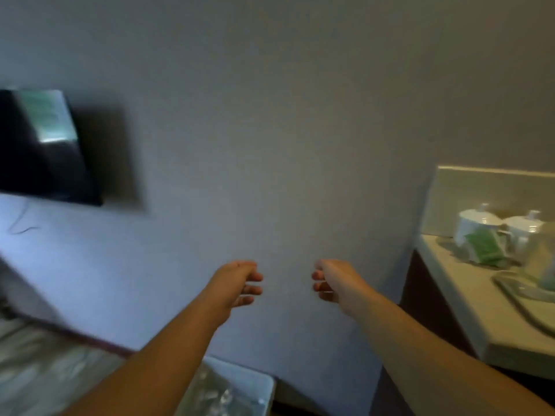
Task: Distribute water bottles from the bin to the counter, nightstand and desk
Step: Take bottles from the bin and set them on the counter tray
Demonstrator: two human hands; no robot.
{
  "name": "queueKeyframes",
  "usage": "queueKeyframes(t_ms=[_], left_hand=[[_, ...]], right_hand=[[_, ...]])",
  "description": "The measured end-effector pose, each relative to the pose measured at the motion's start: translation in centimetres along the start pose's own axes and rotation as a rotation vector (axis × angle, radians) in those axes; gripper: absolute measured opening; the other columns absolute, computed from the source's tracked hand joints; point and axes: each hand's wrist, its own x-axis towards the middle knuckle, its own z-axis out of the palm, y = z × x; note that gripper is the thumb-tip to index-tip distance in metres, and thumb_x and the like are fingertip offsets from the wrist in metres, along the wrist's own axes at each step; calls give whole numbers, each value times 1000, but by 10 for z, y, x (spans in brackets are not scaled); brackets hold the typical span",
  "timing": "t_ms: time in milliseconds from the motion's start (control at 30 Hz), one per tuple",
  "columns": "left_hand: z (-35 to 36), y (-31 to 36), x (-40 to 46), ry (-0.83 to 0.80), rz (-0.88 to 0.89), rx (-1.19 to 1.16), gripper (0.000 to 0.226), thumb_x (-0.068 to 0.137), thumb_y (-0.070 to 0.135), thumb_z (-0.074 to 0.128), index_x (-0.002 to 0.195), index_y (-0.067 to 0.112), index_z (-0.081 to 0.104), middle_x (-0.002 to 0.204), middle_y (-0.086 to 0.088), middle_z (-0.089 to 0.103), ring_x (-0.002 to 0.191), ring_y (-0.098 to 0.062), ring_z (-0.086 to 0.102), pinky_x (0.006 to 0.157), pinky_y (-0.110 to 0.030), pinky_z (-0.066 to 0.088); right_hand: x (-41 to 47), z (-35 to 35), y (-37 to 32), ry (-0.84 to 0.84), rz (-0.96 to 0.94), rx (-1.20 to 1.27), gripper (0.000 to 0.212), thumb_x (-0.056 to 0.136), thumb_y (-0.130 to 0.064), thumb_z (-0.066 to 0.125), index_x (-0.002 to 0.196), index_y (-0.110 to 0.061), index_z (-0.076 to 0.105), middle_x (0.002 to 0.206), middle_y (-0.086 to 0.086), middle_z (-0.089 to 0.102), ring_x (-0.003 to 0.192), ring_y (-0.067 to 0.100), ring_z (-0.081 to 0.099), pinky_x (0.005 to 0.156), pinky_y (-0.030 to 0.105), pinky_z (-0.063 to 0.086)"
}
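Both my arms reach forward toward a plain grey wall. My left hand [238,283] and my right hand [333,280] hang side by side in mid-air, fingers loosely curled, holding nothing. Below my left forearm, at the bottom edge of the view, is a pale bin [261,385] on the floor with blurred clear water bottles [219,394] inside. The beige counter [468,298] stands at the right, apart from my right hand.
Two white lidded cups [477,223] and a green packet [483,247] stand at the back of the counter, with a tray [522,298] nearer the front. A dark television [45,148] hangs on the wall at the left. Patterned floor shows at bottom left.
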Motion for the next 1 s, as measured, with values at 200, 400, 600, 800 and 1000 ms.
queueKeyframes(t_ms=[200,400,600,800,1000], left_hand=[[-154,-58,9,200,-163,-23,13,97,20,56,100,10,64,91,-9,69,71,-23,66,62,-32,54],[-228,-108,58,239,-205,-22,15,97,23,58,101,11,65,91,-11,70,72,-25,67,64,-33,54],[-260,-173,151,183,-248,-26,17,98,8,52,110,11,64,86,-14,68,61,-21,65,47,-27,51],[-286,-264,266,106,-368,-5,21,96,5,52,109,15,64,79,-8,71,67,-19,68,58,-30,54],[-292,-429,368,57,-524,-143,20,95,6,54,109,12,67,78,-8,69,72,-24,67,62,-35,52]], right_hand=[[5,150,36,-86,115,-43,14,96,-19,54,87,-10,60,83,6,64,60,18,59,48,24,46],[40,242,75,-128,174,-123,19,97,-21,54,86,-7,61,82,7,64,64,19,60,53,28,49],[131,308,148,-94,316,-156,18,98,-19,53,88,-6,62,83,10,65,64,21,60,59,30,50],[227,371,233,-22,509,-109,18,98,-17,52,86,-7,61,80,8,64,62,21,59,58,30,48],[308,416,387,108,689,21,19,96,-16,56,83,-7,64,72,9,65,59,22,59,58,31,49]])
